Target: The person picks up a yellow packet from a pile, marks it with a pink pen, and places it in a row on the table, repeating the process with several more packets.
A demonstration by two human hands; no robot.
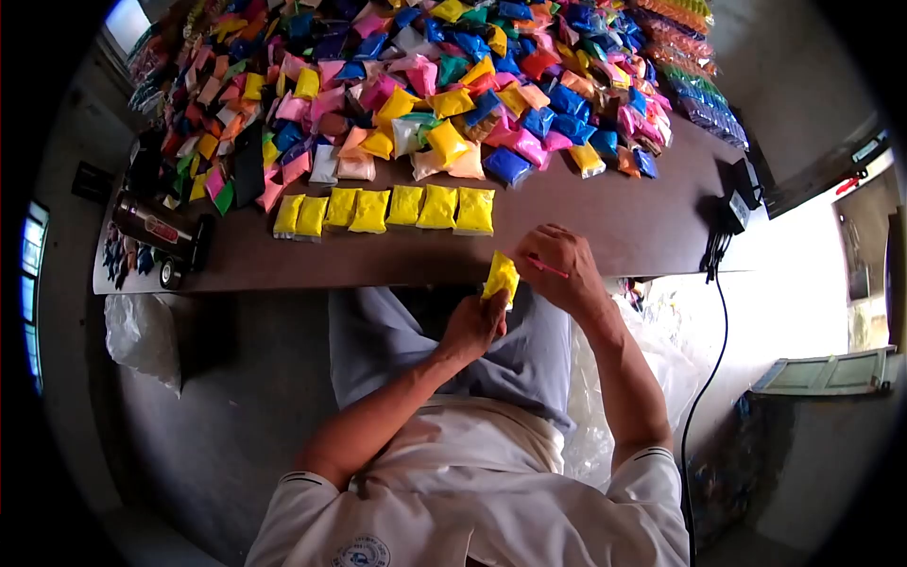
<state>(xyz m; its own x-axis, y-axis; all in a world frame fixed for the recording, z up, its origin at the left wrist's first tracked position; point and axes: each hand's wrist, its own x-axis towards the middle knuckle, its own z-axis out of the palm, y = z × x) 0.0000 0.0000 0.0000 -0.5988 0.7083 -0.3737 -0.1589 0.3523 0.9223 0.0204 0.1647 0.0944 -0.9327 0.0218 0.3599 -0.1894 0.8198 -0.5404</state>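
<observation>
Hands: left grip (472,326) clenches plump yellow packet (501,276); right grip (557,269) pinches thin pink stick (548,268).

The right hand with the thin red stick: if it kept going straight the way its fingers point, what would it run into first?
Most likely the yellow packet that the left hand holds up. The right hand points left toward it, already close or touching. Depth is hard to judge from above.

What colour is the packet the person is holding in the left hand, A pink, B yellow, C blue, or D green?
B: the left hand grips a yellow packet at the table edge, the same colour as the row of yellow packets laid out on the table, while the right hand holds a thin pink stick beside it.
</observation>
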